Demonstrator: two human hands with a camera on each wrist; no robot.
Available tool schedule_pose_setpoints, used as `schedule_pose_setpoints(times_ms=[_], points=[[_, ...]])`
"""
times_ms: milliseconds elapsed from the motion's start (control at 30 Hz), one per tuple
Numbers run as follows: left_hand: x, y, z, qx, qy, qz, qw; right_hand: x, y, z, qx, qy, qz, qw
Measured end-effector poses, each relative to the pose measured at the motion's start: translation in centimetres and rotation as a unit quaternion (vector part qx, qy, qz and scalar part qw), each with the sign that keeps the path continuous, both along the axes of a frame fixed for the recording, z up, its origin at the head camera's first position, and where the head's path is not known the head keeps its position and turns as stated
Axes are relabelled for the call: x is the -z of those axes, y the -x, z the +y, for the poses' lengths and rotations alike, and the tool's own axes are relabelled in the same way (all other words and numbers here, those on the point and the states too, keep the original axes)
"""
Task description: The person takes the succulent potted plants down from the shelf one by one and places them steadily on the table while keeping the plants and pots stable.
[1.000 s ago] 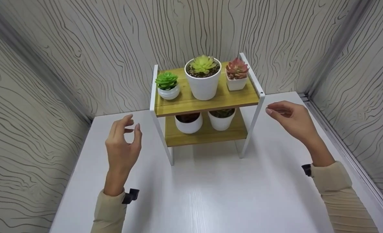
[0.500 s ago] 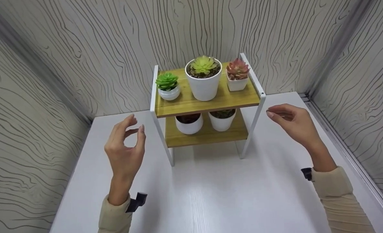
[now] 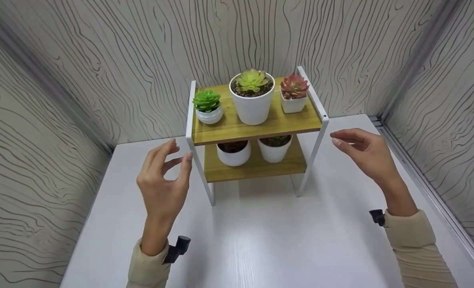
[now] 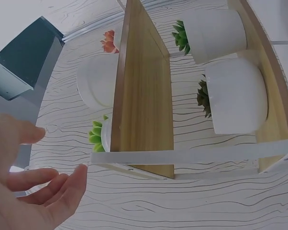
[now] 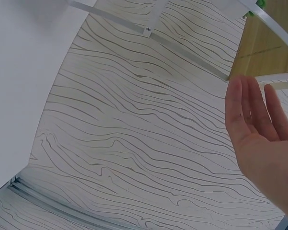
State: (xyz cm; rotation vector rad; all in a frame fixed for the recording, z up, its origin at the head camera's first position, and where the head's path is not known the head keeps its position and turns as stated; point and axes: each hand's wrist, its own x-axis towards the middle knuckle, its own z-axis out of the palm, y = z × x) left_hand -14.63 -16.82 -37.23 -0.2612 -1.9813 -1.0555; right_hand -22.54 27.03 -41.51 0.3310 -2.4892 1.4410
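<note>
A two-tier shelf with white legs and wooden boards (image 3: 221, 130) stands at the middle back. On its top board are a bright green succulent (image 3: 207, 106) in a small round pot, a larger pale green succulent (image 3: 253, 100) in a tall pot and a red succulent (image 3: 293, 92) in a square pot. My left hand (image 3: 163, 184) hovers near the shelf's left front leg, fingers loosely bent, thumb apart, holding nothing. To the right of the shelf my right hand (image 3: 367, 154) is raised with loosely bent fingers and holds nothing. Both hands appear apart from the shelf.
The lower board carries two white pots, a rounded one (image 3: 234, 154) and a tapered one (image 3: 275, 150), their plants partly hidden by the top board. A white table (image 3: 261, 240) lies beneath. Wood-grain panels (image 3: 141, 60) enclose the back and sides.
My left hand has moved right, closer to the shelf's left front leg. The right hand has dropped very slightly. The shelf and plants have stayed in place.
</note>
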Motion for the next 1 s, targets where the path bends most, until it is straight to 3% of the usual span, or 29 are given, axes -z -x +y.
schedule_pose_setpoints(times_ms=[400, 667, 833, 1000], points=[[-1.2, 0.5, 2.5, 0.011, 0.007, -0.020, 0.9997, 0.2, -0.7, -0.4, -0.028, 0.035, -0.004, 0.9990], [-4.4, 0.4, 3.2, 0.014, 0.031, -0.044, 0.9985, 0.1, -0.9, -0.7, -0.048, 0.041, -0.018, 0.9979], [-6.6, 0.4, 3.1, 0.047, -0.004, -0.119, 0.9918, -0.2, -0.9, -1.0, -0.055, 0.042, -0.025, 0.9973], [-8.4, 0.8, 3.1, 0.065, -0.028, -0.225, 0.9719, -0.4, -0.8, -1.1, -0.070, 0.045, -0.036, 0.9959]])
